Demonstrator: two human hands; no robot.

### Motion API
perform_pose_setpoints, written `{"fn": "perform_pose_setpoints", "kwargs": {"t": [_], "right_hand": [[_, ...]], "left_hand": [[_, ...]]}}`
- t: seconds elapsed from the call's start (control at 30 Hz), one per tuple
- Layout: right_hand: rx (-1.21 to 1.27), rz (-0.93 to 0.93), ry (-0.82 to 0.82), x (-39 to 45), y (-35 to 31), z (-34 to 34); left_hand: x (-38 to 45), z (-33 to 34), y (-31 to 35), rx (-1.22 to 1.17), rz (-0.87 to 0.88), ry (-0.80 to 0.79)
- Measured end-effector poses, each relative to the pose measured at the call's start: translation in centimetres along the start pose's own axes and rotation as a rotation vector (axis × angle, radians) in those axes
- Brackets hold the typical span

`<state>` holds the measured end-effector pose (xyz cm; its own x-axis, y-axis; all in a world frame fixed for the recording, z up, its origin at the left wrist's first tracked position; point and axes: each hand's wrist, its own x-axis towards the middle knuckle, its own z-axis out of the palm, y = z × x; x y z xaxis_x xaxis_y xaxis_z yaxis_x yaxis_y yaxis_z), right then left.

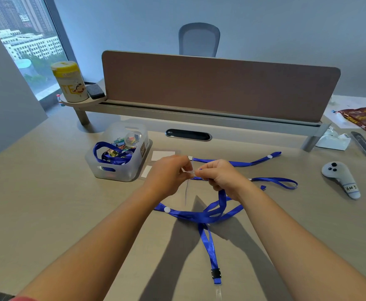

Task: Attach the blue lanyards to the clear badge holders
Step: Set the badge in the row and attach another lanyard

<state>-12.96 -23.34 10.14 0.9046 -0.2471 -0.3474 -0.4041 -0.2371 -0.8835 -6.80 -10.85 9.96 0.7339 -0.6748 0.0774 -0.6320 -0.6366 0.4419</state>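
Your left hand (169, 170) and right hand (220, 175) meet just above the middle of the frame, raised over the worktop (47, 192). Both grips are pinched closed on the same small clear strap (190, 171) between the fingertips, with a clear badge holder (186, 192) hanging edge-on below it as a thin pale line. The blue lanyard (199, 216) you are working on drops from under your right hand, loops across the worktop below your wrists, and runs down toward the lower middle of the frame, where its black clip (215, 273) lies. Two more blue lanyards (238, 163) stretch out to the right behind your hands. Further clear badge holders (163, 155) with white inserts lie flat just behind your left hand, beside a translucent bin (121, 168) at centre left that holds another blue lanyard and coloured clips. A grey controller (340, 177) rests at the right edge.
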Motion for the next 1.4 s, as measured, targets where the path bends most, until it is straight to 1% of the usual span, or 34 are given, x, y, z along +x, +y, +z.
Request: {"fn": "perform_pose_setpoints", "kwargs": {"t": [0.1, 0.27, 0.57, 0.63, 0.7, 0.8, 0.93, 1.03, 1.17, 1.27, 1.4], "right_hand": [[-0.080, -0.008, -0.018, -0.2, -0.1, 0.1], [-0.078, -0.067, 0.022, -0.6, -0.4, 0.3], [-0.052, -0.166, 0.141, -0.6, -1.0, 1.4], [-0.046, -0.191, 0.170, -0.6, -1.0, 1.6], [-0.019, -0.181, 0.186, -0.6, -1.0, 1.4], [0.001, -0.125, 0.150, -0.8, -1.1, 1.1], [0.002, -0.059, 0.108, -0.9, -1.1, 0.9], [0.006, -0.055, 0.094, -1.0, -1.2, 1.0], [0.003, -0.077, 0.112, -1.0, -1.4, 1.2], [0.001, -0.104, 0.151, -0.8, -1.5, 1.4], [0.016, -0.169, 0.195, -0.7, -1.5, 1.9]], "left_hand": [[-0.1, -0.4, 0.2, 0.056, 0.042, -0.032], [-0.4, -0.8, 0.3, 0.077, 0.076, -0.022], [-0.3, -0.5, 0.3, 0.045, 0.074, 0.137], [-0.1, -0.9, 0.4, 0.039, 0.074, 0.132], [0.1, -1.5, 0.5, 0.058, 0.081, 0.085], [0.0, -2.0, 0.6, 0.097, 0.094, 0.006], [-0.2, -2.0, 0.8, 0.149, 0.110, -0.039], [-0.3, -1.9, 0.8, 0.196, 0.129, -0.030], [-0.4, -1.4, 0.8, 0.237, 0.150, 0.052], [-0.5, -1.1, 0.8, 0.150, 0.107, 0.128], [-0.4, -1.0, 0.5, -0.146, 0.010, 0.265]]}}
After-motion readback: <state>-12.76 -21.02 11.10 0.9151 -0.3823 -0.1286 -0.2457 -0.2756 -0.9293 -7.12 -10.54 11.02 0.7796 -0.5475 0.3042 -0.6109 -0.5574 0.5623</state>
